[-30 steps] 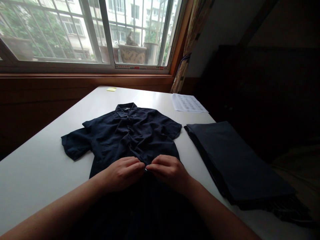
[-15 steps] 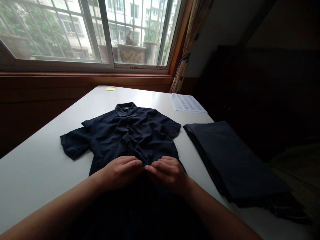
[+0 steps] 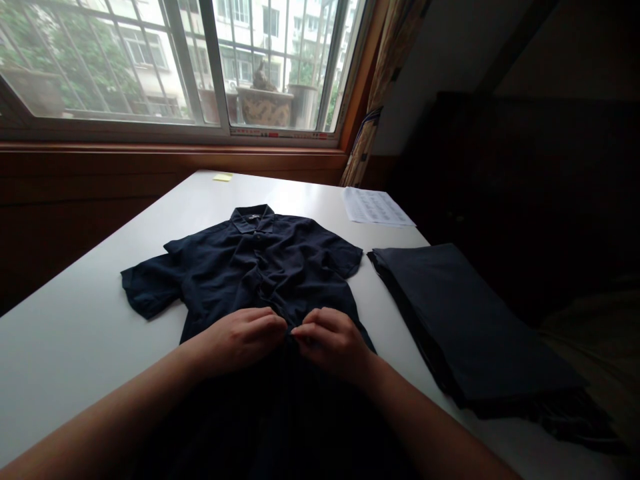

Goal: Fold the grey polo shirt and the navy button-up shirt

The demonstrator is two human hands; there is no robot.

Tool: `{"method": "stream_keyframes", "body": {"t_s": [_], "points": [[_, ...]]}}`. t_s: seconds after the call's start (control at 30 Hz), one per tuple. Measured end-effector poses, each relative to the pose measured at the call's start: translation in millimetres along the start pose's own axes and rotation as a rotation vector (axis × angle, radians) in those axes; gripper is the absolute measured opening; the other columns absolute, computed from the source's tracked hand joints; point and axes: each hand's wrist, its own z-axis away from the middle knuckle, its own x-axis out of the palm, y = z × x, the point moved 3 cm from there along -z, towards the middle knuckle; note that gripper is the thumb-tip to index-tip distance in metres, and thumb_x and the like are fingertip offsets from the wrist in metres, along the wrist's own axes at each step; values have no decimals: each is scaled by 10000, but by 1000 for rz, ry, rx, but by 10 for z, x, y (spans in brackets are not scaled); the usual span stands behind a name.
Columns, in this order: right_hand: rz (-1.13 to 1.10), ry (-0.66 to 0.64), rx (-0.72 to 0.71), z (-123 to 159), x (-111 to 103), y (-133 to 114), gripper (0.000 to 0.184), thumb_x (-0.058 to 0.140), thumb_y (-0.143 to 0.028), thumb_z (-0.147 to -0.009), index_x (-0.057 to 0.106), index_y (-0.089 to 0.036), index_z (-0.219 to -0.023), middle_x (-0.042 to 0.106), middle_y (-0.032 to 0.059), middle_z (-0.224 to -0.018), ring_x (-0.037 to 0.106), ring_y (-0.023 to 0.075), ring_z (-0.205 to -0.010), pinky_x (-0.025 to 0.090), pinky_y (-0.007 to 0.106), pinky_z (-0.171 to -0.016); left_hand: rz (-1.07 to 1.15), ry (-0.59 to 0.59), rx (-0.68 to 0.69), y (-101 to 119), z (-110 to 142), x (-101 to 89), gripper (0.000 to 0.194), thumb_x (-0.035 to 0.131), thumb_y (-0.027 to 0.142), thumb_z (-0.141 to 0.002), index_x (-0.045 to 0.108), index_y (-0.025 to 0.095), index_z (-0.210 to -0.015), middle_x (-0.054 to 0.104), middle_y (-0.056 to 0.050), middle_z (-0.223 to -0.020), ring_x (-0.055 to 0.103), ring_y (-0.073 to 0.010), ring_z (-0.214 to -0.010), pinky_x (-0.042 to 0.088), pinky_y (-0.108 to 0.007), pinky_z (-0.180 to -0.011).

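A dark navy short-sleeved shirt (image 3: 250, 270) lies front up on the white table (image 3: 75, 327), collar toward the window. My left hand (image 3: 240, 339) and my right hand (image 3: 330, 343) meet at the shirt's front opening, low on the chest. Both pinch the fabric edges with their fingertips, which nearly touch each other. What lies between the fingertips is too small and dark to make out. The lower part of the shirt runs toward me under my forearms.
A stack of folded dark cloth (image 3: 465, 320) lies at the table's right edge. A printed sheet of paper (image 3: 375, 207) sits at the far right, a yellow sticky note (image 3: 223, 177) at the far edge. A window and a curtain stand behind.
Both hands have crept slightly up the shirt's front and stayed together. The shirt has barely shifted.
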Motion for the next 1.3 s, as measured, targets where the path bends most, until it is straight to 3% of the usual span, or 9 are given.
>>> {"method": "stream_keyframes", "body": {"t_s": [0.13,0.23,0.4,0.6,0.83,0.97,1.03,1.13,1.3], "points": [[-230,-88,254,-30,-30,106,149,546,-275,-968,663,-196,-918,651,32,-837,614,138,-742,483,261,-713,-123,-161,77,-37,-83,61,163,458,123,-992,611,167,-1030,667,-68,-1050,643,-153,-930,586,-305,-875],[-294,-204,399,-22,-92,132,236,531,-352,-984,662,-192,-870,665,20,-806,620,149,-754,462,270,-731,-201,-196,92,-81,-112,73,131,526,145,-956,614,163,-1051,648,-89,-1169,620,-195,-1009,560,-373,-935],[-321,-536,434,-7,-149,12,301,642,-477,-908,713,-190,-850,652,12,-786,582,140,-707,409,248,-641,-248,-239,46,-137,-128,82,157,522,130,-954,597,162,-1087,638,-83,-1107,604,-192,-962,546,-342,-878],[-357,-731,432,20,-185,-90,202,776,-386,-787,702,-199,-788,576,-9,-795,550,126,-711,397,223,-628,-310,-217,-62,-250,-161,-32,149,459,93,-968,592,154,-995,613,-81,-1036,576,-187,-903,539,-309,-798],[-382,-468,650,-28,-287,94,114,640,-300,-869,665,-194,-838,623,-8,-785,557,135,-707,396,245,-644,-313,3,-256,-525,-88,-314,196,441,124,-983,563,182,-1125,593,-87,-1143,594,-196,-1006,532,-366,-902],[-340,-283,771,-16,-403,271,126,585,-309,-862,588,-199,-800,573,-33,-697,510,130,-642,359,248,-590,-252,81,-254,-459,-34,-378,176,513,171,-966,554,181,-1137,574,-99,-1170,588,-205,-1033,512,-363,-909],[-266,-200,786,8,-460,377,127,573,-316,-852,564,-206,-787,563,-34,-698,519,139,-654,366,257,-608,-182,13,-194,-337,-31,-399,113,518,141,-946,575,185,-1033,591,-75,-1063,582,-188,-956,497,-326,-850],[-115,-113,787,59,-511,537,112,559,-319,-846,555,-216,-801,575,-28,-719,550,160,-685,382,278,-650,10,-205,-154,-129,-39,-405,123,526,87,-897,578,196,-920,591,-30,-921,575,-148,-833,465,-255,-748],[-8,-91,788,129,-478,701,114,546,-317,-850,590,-213,-836,636,10,-797,612,198,-773,414,308,-730,177,-449,-209,105,-61,-374,269,618,65,-794,590,225,-1008,618,2,-941,601,-131,-787,451,-219,-684]]}}
